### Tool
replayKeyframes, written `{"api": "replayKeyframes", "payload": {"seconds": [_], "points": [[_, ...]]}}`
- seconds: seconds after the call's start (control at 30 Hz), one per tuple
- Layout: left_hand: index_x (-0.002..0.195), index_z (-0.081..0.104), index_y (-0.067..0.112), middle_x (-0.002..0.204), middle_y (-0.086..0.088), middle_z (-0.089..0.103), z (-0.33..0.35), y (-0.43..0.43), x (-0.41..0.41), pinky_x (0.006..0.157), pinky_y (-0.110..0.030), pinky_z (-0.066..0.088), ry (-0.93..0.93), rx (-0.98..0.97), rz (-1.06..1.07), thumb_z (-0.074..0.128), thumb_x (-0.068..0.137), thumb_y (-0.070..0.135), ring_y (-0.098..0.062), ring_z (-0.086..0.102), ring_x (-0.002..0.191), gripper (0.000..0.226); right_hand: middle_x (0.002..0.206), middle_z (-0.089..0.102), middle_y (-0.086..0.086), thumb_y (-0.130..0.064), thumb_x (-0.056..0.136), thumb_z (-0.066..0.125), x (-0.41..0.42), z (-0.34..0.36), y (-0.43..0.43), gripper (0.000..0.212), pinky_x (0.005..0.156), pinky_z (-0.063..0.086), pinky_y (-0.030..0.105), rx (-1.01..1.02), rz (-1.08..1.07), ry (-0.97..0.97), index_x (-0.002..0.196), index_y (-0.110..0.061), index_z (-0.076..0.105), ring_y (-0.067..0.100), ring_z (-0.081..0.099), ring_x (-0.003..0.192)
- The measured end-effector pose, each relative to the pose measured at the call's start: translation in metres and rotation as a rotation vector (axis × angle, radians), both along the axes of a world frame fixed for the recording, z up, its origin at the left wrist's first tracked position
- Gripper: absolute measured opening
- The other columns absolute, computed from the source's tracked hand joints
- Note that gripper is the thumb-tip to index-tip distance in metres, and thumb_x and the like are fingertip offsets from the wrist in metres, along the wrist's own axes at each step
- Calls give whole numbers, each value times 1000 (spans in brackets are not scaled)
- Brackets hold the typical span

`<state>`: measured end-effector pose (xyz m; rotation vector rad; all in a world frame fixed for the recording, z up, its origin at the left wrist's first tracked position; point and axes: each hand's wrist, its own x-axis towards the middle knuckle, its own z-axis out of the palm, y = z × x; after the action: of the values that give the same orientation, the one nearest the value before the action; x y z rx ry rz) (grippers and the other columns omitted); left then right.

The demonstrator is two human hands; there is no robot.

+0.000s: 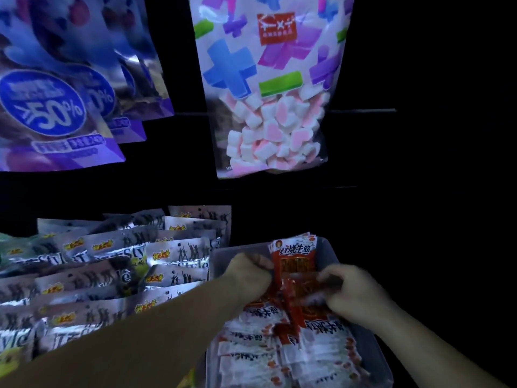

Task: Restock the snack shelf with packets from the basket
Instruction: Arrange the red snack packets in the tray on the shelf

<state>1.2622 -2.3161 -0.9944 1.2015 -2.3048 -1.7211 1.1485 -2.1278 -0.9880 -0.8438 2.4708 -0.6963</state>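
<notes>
**Head view.** Both hands were working inside a grey tray, the landmark used here. Whether it was the basket itself or a shelf bin could not be told.

- **Task's thing:** A bundle of red packets stood upright at the tray's far end, with its long axis vertical and its printed heading uppermost.
- **Hands:** The hands were apart, with the bundle directly between them. The left hand was curled round the bundle's left edge. The right hand, fingers curled, gripped the packets at the lower right, though blur hid the exact hold. Both hands were about equally near, the left taking hold higher up. Any lift or straightening would probably go along that vertical axis.
- **In the tray:** Flat packets of the same kind lay layered in the tray's near part.
- **Surface and room:** Left of the tray, silver packets overlapped in rows on the shelf. Above the tray hung a marshmallow bag, and above and to the left hung purple bags. Everything right of the tray was in darkness.
</notes>
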Motion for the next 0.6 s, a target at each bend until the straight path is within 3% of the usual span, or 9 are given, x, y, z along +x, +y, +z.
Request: {"api": "replayKeyframes", "payload": {"seconds": [0.07,0.1,0.17,0.27,0.33,0.43,0.5,0.6], "points": [[83,62,14,79,-1,60,-4,0,-5,46,-11,42,15,31,31,52,94,-13,-10,52,67,31,80,71,-12,-38,70,67,-4,-2,3,11,73,59,35,142,14,42,80,-33,69,4,66,77],[82,60,15,77,1,58,-6,-2,-9,45,-10,42,42,24,39,53,94,-13,-9,51,66,31,81,71,-14,-41,72,65,-7,-4,5,14,76,59,35,77,-28,49,82,-34,71,3,66,79],[78,57,21,78,4,58,-10,-10,-18,55,-11,46,102,-45,44,56,93,-11,-10,54,69,35,90,70,-17,-34,86,70,-11,-7,6,8,84,56,34,-146,-117,60,94,-36,71,5,65,90],[81,64,21,84,4,67,-23,-18,-35,75,-20,49,214,-35,241,61,94,-6,-16,63,87,30,99,69,-13,-19,92,72,-18,-19,-2,22,84,53,30,-343,-205,118,113,-28,70,11,66,97],[96,73,20,95,5,74,-38,-21,-45,85,-25,55,283,-19,336,75,89,4,-18,69,100,17,103,71,-7,-17,93,71,-21,-30,-8,26,82,57,36,-343,-230,202,118,-23,71,15,67,97],[132,64,27,119,10,68,-53,-21,-49,95,-36,57,220,-297,99,80,88,25,-13,66,108,48,102,72,-4,-20,94,71,-24,-39,-12,25,80,58,40,-356,-261,242,118,-20,72,17,67,94],[124,66,31,119,7,60,-52,-23,-53,87,-38,57,129,-599,-49,75,90,29,-17,62,101,35,99,71,-4,-20,95,70,-25,-40,-16,21,80,56,37,-384,-281,222,116,-19,72,16,66,93],[92,66,29,107,5,51,-48,-26,-59,75,-41,57,51,-767,-128,69,93,28,-19,59,88,3,97,70,-7,-19,96,69,-22,-41,-19,20,80,53,30,-407,-313,107,115,-21,72,13,65,93]]}}
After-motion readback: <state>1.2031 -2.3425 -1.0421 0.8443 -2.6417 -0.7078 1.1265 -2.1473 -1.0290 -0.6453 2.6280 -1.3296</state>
